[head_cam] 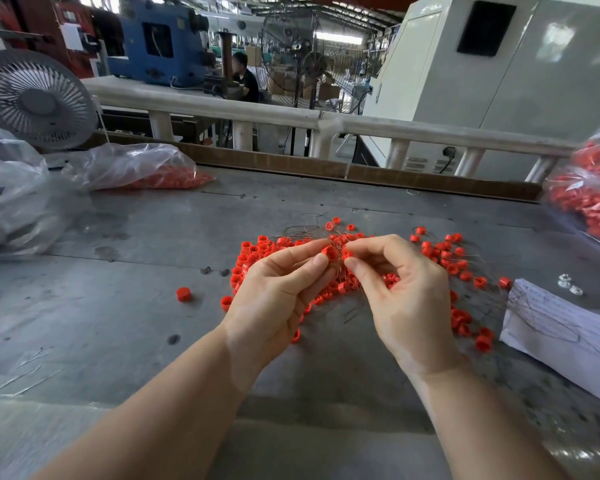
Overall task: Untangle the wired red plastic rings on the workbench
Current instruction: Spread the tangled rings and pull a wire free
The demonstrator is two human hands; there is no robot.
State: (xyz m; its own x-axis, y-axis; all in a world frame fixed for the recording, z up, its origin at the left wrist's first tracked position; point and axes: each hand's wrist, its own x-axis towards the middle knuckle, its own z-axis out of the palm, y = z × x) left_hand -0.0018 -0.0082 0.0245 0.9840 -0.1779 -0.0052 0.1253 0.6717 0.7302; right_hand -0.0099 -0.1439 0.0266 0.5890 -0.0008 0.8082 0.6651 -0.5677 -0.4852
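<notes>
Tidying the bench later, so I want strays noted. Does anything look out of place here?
One red ring lies alone on the workbench, left of the tangled pile, apart from it. Thin wire scraps lie near the front left edge. Both hands pinch rings above the pile, left hand and right hand.

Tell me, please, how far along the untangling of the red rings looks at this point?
Early. Done: one loose ring lies apart on the workbench. In hand: the left hand pinches a ring while the right hand pinches the wire beside it. Left: the tangled pile is spread beneath both hands.
</notes>
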